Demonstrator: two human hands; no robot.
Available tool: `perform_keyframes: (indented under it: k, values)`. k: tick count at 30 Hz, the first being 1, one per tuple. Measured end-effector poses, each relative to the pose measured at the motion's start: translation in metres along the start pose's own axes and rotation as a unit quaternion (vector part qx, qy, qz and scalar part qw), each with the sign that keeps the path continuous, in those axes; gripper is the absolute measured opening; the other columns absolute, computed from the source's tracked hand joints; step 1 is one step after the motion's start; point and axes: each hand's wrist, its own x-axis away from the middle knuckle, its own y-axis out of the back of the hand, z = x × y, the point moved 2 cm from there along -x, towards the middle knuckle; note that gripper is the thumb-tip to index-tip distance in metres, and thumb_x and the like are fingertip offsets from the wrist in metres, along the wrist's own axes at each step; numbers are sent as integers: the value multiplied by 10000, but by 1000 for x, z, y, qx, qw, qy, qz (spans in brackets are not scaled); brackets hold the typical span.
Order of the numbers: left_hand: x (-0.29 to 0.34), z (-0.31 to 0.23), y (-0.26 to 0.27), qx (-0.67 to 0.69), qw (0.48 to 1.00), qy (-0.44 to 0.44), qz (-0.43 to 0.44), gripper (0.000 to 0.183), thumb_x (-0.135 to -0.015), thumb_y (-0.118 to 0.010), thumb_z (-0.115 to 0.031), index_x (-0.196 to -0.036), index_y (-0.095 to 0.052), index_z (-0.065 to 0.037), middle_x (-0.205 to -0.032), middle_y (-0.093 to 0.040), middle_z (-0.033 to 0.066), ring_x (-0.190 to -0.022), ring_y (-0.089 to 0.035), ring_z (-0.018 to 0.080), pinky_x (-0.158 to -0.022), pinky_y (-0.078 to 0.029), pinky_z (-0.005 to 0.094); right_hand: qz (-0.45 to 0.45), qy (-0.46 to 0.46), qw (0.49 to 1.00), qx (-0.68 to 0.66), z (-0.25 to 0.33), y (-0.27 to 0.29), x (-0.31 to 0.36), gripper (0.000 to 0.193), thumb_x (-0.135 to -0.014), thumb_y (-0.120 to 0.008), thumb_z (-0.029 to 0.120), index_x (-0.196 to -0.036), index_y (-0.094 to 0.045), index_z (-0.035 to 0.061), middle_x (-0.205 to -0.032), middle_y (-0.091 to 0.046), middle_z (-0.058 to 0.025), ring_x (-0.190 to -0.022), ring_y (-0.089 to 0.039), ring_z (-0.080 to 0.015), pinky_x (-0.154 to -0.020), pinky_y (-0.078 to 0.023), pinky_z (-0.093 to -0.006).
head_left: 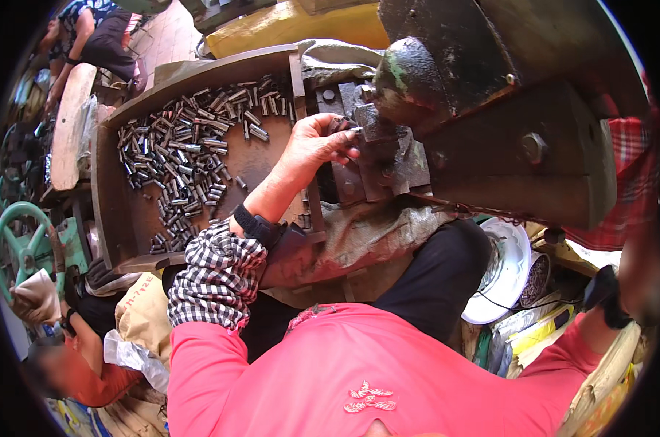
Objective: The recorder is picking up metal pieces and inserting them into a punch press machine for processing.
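At the dark metal press, my left hand is closed in a pinch. Thumb and fingertips grip a small metal piece against the edge of the die block. Fingers hide most of the piece. Left of that hand stands a shallow wooden tray holding many short metal tubes, heaped mostly toward its left and far side. My right hand is raised at the far right rim beside the press. It is blurred there, and its fingers cannot be made out.
A white basin sits below the press, right of my knee. Sacking drapes under the die. Red plaid cloth hangs at the right. One co-worker is beside a green handwheel at lower left; another person is at upper left.
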Motion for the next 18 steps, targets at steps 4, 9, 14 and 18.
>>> perform_keyframes:
  k: [4,9,14,18]
  values:
    - [-6,16,9,12,999,-39,24,196,-842,-659,-136,-981,-567,-34,-833,-635,38,-668,-632,111,-561,-512,206,-44,-8,999,10,65,-111,37,482,-901,-453,180,-1328,-367,-28,-1355,-419,-139,-1231,-414,-257,-1035,-319,-375]
    - [-10,13,-5,-45,996,-81,13,181,-849,-641,-112,-987,-563,-25,-780,-626,29,-625,-621,102,-531,-505,208,-1,-91,969,228,-26,-70,85,547,-892,-438,191,-1379,-291,-8,-1425,-326,-88,-1332,-272,-214,-1100,-208,-366]
    - [4,-3,10,-187,981,-25,-38,164,-843,-640,-106,-966,-579,-16,-719,-607,2,-575,-593,74,-486,-478,198,-56,-26,953,-296,121,-128,12,361,-922,-445,188,-1219,-494,-10,-1273,-485,-161,-1183,-477,-237,-1034,-325,-368]
    - [6,2,24,-231,972,-12,-39,207,-844,-646,-127,-1009,-584,-18,-779,-631,0,-563,-539,42,-494,-455,184,-59,-29,959,-276,60,-37,13,367,-922,-439,188,-1227,-484,-11,-1281,-476,-159,-1186,-472,-235,-1036,-324,-366]
